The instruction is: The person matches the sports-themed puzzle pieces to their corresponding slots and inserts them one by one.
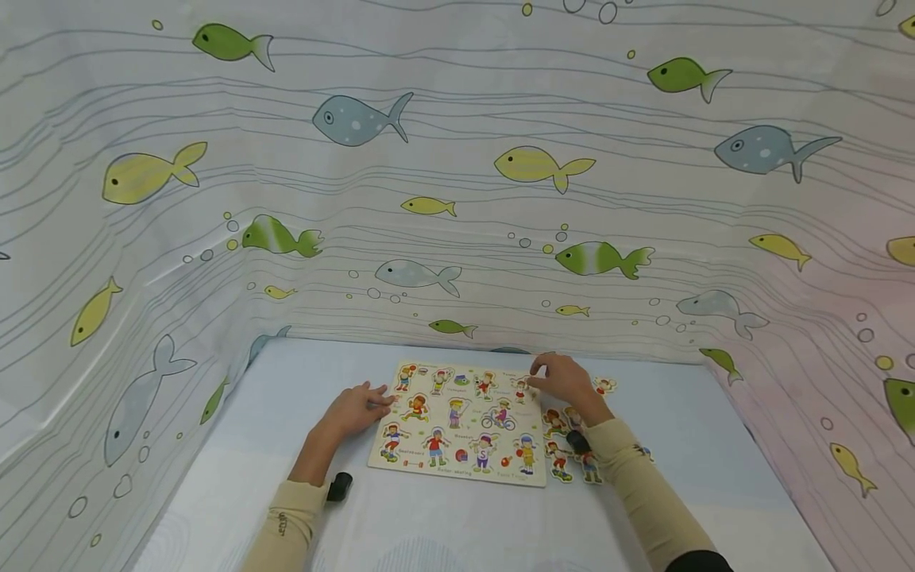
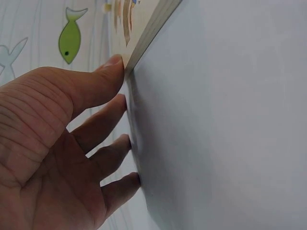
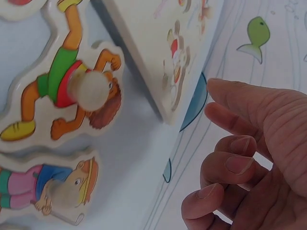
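A wooden picture puzzle board (image 1: 436, 421) with small sports figures lies flat on the table. At its left edge is my left hand (image 1: 357, 409). In the left wrist view the thumb (image 2: 112, 67) touches the board's corner while the other fingers reach to the tabletop. My right hand (image 1: 561, 380) hovers over the board's far right corner, fingers loosely bent, nothing between them in the right wrist view. Beside the board, below that hand, lie loose knobbed pieces, among them a running figure (image 3: 62, 91) and a figure in a blue top (image 3: 64, 189).
More loose figure pieces (image 1: 559, 461) lie along the board's right side, partly hidden by the right forearm. One piece (image 1: 604, 385) lies farther back. A fish-patterned sheet (image 1: 486, 238) rises behind the white table (image 1: 272, 413) and along its sides.
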`<state>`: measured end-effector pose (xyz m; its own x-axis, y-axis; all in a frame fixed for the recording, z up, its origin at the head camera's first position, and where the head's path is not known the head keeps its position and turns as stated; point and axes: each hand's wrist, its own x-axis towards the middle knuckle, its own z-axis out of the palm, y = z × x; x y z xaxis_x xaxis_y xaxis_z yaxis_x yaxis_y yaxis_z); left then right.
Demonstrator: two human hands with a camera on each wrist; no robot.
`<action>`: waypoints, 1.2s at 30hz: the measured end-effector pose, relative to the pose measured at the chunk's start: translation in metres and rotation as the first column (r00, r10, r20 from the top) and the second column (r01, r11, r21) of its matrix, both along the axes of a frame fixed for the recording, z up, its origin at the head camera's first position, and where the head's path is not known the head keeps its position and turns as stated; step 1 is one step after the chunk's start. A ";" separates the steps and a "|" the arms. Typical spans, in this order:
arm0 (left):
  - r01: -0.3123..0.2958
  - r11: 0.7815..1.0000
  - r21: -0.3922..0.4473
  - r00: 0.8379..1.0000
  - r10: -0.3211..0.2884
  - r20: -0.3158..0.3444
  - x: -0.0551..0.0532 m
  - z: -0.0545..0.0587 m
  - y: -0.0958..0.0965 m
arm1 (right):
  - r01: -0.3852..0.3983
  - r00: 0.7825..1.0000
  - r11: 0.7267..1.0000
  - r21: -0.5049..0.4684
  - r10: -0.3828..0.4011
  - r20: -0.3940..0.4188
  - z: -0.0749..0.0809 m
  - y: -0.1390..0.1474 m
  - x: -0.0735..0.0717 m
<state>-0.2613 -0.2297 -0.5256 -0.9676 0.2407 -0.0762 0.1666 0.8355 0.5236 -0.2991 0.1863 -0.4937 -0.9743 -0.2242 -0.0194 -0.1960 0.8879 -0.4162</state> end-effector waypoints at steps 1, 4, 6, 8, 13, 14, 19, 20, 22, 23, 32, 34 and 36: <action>0.003 1.000 -0.001 1.000 -0.003 -0.003 0.000 0.000 0.000 | 0.004 1.000 1.000 -0.006 -0.004 0.002 0.000 0.002 0.000; 0.010 1.000 -0.002 1.000 -0.010 -0.011 0.000 0.001 0.000 | 0.015 1.000 1.000 -0.004 -0.015 -0.007 -0.002 0.008 -0.001; 0.014 1.000 -0.001 1.000 -0.014 -0.018 0.000 0.001 -0.001 | 0.026 1.000 1.000 0.004 -0.026 -0.005 -0.002 0.012 -0.002; 0.013 1.000 0.000 1.000 -0.013 -0.014 0.001 0.001 -0.001 | 0.039 0.999 0.999 0.012 -0.039 0.003 -0.002 0.015 -0.002; 0.016 1.000 0.002 1.000 -0.016 -0.020 0.001 0.000 -0.001 | 0.063 0.998 0.998 0.012 -0.063 0.019 -0.001 0.020 -0.001; 0.015 1.000 0.006 1.000 -0.015 -0.021 0.001 0.000 -0.002 | 0.065 0.998 0.998 0.010 -0.066 0.021 -0.001 0.021 -0.001; 0.019 1.000 0.013 1.000 -0.019 -0.022 0.000 -0.001 -0.003 | 0.077 0.997 0.997 0.002 -0.077 0.030 -0.003 0.027 0.000; 0.021 1.000 0.012 0.999 -0.021 -0.024 0.000 -0.001 -0.003 | 0.078 0.996 0.997 0.002 -0.078 0.032 -0.004 0.029 0.000; 0.024 1.000 0.010 0.999 -0.024 -0.025 0.000 -0.001 -0.003 | 0.082 0.996 0.997 0.003 -0.082 0.035 -0.005 0.032 -0.001; 0.025 1.000 0.009 0.999 -0.024 -0.025 0.000 -0.001 -0.004 | 0.080 0.996 0.997 0.004 -0.080 0.036 -0.005 0.034 -0.002; 0.019 1.000 0.016 1.000 -0.019 -0.015 0.000 0.000 -0.002 | 0.111 0.992 0.994 -0.003 -0.110 0.058 -0.007 0.048 -0.005; 0.018 1.000 0.017 1.000 -0.018 -0.014 0.000 0.000 -0.002 | 0.112 0.992 0.994 -0.009 -0.111 0.052 -0.008 0.052 -0.004; 0.015 1.000 0.017 1.000 -0.015 -0.014 0.000 0.001 -0.001 | 0.114 0.992 0.993 -0.012 -0.113 0.047 -0.008 0.055 -0.003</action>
<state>-0.2610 -0.2311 -0.5247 -0.9647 0.2566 -0.0588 0.1865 0.8239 0.5352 -0.3025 0.2414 -0.5020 -0.9917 -0.1125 -0.0625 -0.0742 0.8969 -0.4360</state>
